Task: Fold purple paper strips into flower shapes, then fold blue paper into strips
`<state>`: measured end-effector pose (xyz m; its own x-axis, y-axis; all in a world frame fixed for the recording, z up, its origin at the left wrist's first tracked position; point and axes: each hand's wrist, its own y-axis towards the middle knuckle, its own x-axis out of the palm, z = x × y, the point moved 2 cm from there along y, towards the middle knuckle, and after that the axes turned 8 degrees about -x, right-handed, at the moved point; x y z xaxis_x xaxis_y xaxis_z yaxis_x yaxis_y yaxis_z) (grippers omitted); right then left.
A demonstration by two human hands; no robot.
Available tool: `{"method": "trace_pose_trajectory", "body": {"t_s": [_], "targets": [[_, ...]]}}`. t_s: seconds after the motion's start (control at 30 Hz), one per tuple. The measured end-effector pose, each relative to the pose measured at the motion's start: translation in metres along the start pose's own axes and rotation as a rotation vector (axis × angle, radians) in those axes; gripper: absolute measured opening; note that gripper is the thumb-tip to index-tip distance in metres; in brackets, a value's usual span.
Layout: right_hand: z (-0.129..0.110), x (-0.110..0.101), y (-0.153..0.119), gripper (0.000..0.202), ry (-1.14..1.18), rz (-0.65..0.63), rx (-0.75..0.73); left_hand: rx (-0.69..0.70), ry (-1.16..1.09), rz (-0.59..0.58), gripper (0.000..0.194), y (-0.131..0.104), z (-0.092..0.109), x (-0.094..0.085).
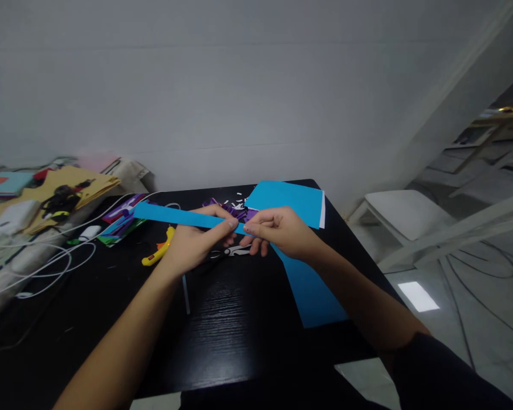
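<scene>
A long blue paper strip (pixel 175 215) stretches across both my hands above the black table. My left hand (pixel 203 236) pinches it with the thumb on top, near its right part. At the strip's right end, my right hand (pixel 277 228) grips it between thumb and fingers. Beneath my hands lie scissors (pixel 239 250) with metal blades, partly hidden. Blue paper sheets (pixel 286 199) lie beyond my right hand, with white paper under them. Another blue sheet (pixel 312 290) rests under my right forearm. Purple and white paper scraps (pixel 239 205) lie behind my hands.
Left of my hands is a yellow glue gun (pixel 159 250). A thin whitish stick (pixel 186 295) lies on the black table (pixel 222 336). White cables (pixel 70 259), coloured packets (pixel 122 219) and piled papers (pixel 92 182) fill the left side. A white chair (pixel 397 213) stands at the right.
</scene>
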<state>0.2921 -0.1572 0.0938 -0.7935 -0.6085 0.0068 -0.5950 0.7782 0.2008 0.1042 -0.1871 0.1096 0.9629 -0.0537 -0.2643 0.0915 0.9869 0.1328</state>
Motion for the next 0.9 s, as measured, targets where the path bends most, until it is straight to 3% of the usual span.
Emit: {"method": "trace_pose_trajectory", "body": {"t_s": [0.57, 0.9], "targets": [[0.0027, -0.0001, 0.0002, 0.028, -0.028, 0.007, -0.002, -0.005, 0.010, 0.005, 0.013, 0.0031, -0.0038, 0.0002], [0.0006, -0.0011, -0.0002, 0.031, 0.011, -0.011, 0.002, -0.001, 0.019, 0.091, 0.009, 0.0026, -0.0007, -0.0055]]}}
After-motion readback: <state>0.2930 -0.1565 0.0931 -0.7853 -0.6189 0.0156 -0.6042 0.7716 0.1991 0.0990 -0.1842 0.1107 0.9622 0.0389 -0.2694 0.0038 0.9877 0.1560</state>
